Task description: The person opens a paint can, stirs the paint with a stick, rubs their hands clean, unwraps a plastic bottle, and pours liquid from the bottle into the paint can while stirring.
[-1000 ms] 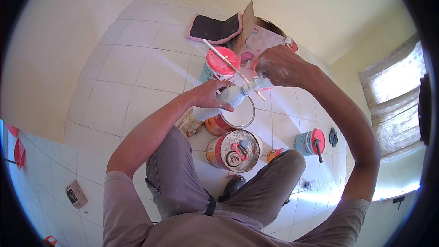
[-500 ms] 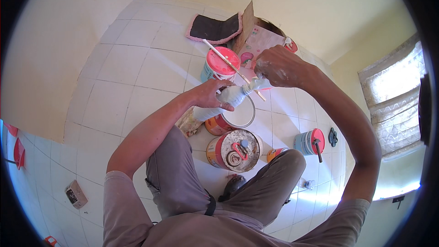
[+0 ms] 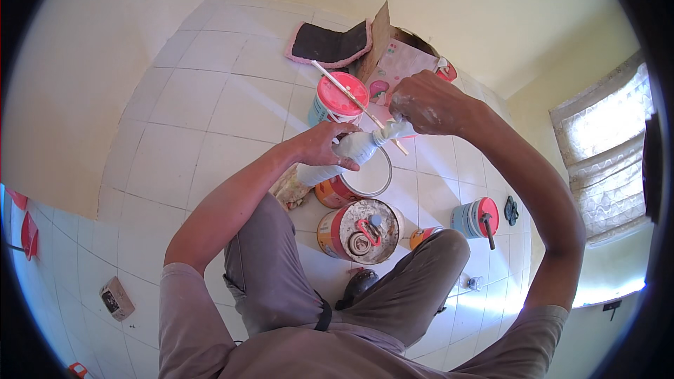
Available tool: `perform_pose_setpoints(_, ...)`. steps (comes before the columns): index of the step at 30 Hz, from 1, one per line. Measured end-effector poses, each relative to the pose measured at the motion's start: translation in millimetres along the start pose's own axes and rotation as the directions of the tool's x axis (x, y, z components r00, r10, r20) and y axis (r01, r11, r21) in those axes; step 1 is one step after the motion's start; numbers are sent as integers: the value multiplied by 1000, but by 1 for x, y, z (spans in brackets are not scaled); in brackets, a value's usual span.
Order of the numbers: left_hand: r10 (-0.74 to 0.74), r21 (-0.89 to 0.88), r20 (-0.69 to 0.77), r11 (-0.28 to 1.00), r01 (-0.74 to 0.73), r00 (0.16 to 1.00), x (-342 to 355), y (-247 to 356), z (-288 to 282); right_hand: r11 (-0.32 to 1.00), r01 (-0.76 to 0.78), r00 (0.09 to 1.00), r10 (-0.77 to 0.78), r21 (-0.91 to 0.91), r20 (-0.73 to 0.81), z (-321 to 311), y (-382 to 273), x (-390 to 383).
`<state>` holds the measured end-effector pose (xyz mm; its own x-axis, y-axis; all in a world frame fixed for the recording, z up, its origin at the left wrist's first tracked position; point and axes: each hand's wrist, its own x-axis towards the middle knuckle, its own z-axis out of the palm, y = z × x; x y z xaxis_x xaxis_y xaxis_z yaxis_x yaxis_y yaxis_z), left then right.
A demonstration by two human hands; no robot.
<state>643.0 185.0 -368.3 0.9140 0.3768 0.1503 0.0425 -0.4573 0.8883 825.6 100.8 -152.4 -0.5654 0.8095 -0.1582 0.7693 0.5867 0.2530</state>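
At frame centre, the left hand (image 3: 324,146) wraps the white bottle (image 3: 342,155) steady while the right hand (image 3: 428,104) pinches its cap (image 3: 394,130) above the open can (image 3: 354,179).

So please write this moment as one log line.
left hand: grips white bottle | right hand: at bottle's cap | below: open paint can

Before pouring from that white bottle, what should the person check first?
1. Left hand has a grip round the white bottle: ok.
2. Right hand is at the bottle's cap end: ok.
3. Cap off: cannot tell.
4. Open paint can sits below the bottle: ok.
5. Stir stick rests across the pink-lidded can, apart from the open can: ok.
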Motion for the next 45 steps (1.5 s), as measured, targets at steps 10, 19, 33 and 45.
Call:
perform_pose_setpoints(10, -25, 21, 17, 999, 25, 1000, 0, -1, -2, 999, 32, 999, -32, 7, -35, 2, 1, 1)
perform_pose_setpoints(19, -10, 9, 24, 1000, 9, 1000, 0, -1, -1, 1000, 8, 1000, -8, -10, 20, -2, 0, 2)
perform_pose_setpoints(33, 0, -4, -3, 1000, 0, 1000, -2, 3, -1, 999, 46, 999, -46, -13, -29, 5, 3, -1)
perform_pose_setpoints(45, 14, 5, -15, 1000, -14, 1000, -4, -6, -1, 956, -197, 977, 209, 216, -32, 45, 12, -24)
